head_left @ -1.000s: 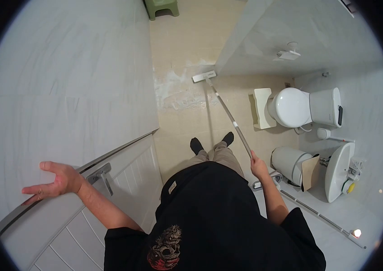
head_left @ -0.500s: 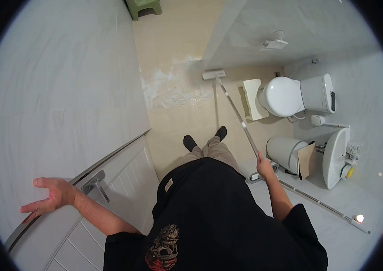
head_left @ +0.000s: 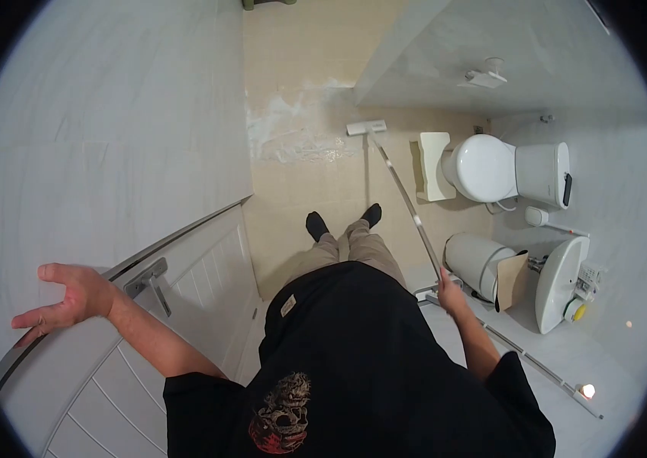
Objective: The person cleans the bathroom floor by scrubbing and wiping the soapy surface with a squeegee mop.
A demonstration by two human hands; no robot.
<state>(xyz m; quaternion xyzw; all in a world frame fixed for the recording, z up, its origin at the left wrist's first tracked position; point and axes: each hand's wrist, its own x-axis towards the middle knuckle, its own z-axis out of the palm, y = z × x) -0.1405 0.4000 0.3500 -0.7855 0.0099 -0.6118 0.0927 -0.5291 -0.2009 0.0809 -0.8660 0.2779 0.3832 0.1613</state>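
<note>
My right hand [head_left: 451,295] is wrapped round the grey pole of a long-handled floor brush [head_left: 406,195]. Its white rectangular head [head_left: 367,127] rests on the beige floor beside a patch of white foam [head_left: 293,133]; the underside is hidden. At the lower left, my left hand [head_left: 73,298] is at the edge of the white door [head_left: 186,305], with thumb and fingers spread apart. The metal door handle [head_left: 154,282] is just right of that wrist.
A white toilet [head_left: 484,168] with a cream footstool [head_left: 434,166] stands right of the brush. Nearer are a white bin [head_left: 476,263], cardboard [head_left: 512,281] and a washbasin [head_left: 562,286]. A second long pole [head_left: 522,351] slants at the lower right. A green stool [head_left: 270,3] shows at the top.
My viewpoint has shifted a little. The brush head has come slightly nearer my feet across the floor. My right hand keeps its grip, and my left hand stays by the door's edge.
</note>
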